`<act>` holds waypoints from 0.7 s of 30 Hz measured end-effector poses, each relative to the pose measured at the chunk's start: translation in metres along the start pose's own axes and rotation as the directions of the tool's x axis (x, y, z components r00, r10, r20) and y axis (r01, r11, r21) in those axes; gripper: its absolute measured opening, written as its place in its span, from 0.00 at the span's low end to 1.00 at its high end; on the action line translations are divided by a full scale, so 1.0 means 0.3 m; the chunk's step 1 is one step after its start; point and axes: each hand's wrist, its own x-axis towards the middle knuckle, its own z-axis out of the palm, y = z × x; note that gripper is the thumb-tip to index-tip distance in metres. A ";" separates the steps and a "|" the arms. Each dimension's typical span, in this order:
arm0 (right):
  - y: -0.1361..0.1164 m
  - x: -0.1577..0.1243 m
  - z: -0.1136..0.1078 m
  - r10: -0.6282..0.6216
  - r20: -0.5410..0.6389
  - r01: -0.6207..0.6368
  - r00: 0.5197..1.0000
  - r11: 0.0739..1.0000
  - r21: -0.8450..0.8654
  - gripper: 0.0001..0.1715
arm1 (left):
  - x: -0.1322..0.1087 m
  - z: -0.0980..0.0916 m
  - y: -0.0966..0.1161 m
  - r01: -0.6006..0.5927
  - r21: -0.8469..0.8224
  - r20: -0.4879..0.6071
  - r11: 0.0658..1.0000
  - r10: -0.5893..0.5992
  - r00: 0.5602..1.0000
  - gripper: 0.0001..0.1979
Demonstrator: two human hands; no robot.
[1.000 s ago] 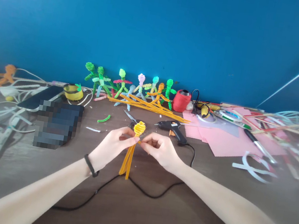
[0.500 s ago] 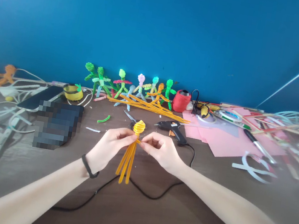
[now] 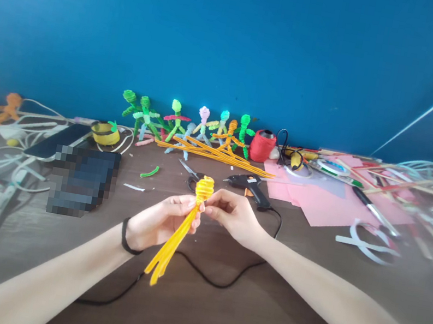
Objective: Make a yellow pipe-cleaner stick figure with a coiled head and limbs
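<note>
A yellow pipe-cleaner figure is held up over the table, with a coiled head at its top and several straight strands hanging down to the left. My left hand pinches it just under the head, fingers behind and thumb in front. At the right side of its neck, my right hand is closed with thumb and forefinger pressed together; a short strand end seems to be between them, mostly hidden. Scissors lie partly covered behind the coiled head.
Several finished pipe-cleaner figures stand along the blue wall. Loose orange pipe cleaners lie before them. A black glue gun with its cable rests behind my right hand. Pink paper is at right, a dark phone at left.
The figure has tilted, its strands swinging lower left and its head shifting slightly right. My left hand has turned, bringing its fingers behind the neck. My right hand stays beside the neck.
</note>
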 end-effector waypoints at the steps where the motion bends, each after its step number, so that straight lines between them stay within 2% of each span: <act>1: 0.001 -0.001 0.000 -0.006 -0.003 0.006 1.000 1.000 -0.018 0.14 | 0.002 -0.002 -0.002 0.000 -0.008 0.001 1.000 0.000 1.000 0.06; 6: 0.010 -0.001 -0.002 -0.012 -0.054 0.007 0.998 0.996 -0.088 0.14 | 0.011 0.004 0.007 -0.060 0.098 -0.128 0.993 0.072 0.989 0.07; 12: 0.016 0.001 -0.004 -0.019 -0.095 0.001 0.995 0.984 -0.181 0.14 | 0.011 0.016 0.016 -0.101 0.297 -0.255 0.950 0.181 0.950 0.11; 18: 0.011 -0.003 0.002 -0.010 -0.107 -0.012 0.994 0.980 -0.199 0.13 | 0.008 0.033 0.020 -0.085 0.520 -0.314 0.850 0.282 0.907 0.10; 21: 0.007 -0.003 0.003 -0.003 -0.106 -0.018 0.994 0.980 -0.197 0.13 | 0.006 0.035 0.021 -0.077 0.551 -0.306 0.831 0.287 0.908 0.10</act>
